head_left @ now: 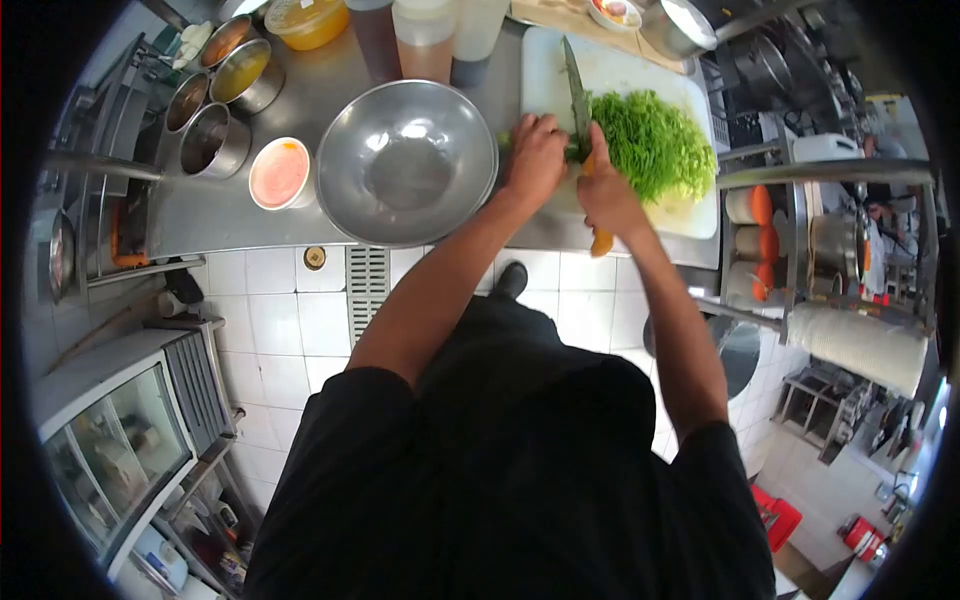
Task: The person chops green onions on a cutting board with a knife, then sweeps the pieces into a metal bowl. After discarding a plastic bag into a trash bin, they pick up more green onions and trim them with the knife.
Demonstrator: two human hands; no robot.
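My right hand (610, 195) is wrapped round the yellow handle of a kitchen knife (577, 88), its blade pointing away from me over a white cutting board (545, 60). To the right of the blade lies a heap of shredded green lettuce (650, 145). My left hand (537, 155), fingers curled, presses on greens at the board's left edge, close to the blade; only a little green shows around the fingers. Just left of that hand stands a wide steel mixing bowl (408, 165) with nothing in it.
A tub with pinkish-orange contents (281, 173) sits left of the bowl. Several steel pots (215, 140) with sauces stand at the left, and squeeze bottles (425, 40) behind the bowl. A steel rail (825, 175) runs at the right.
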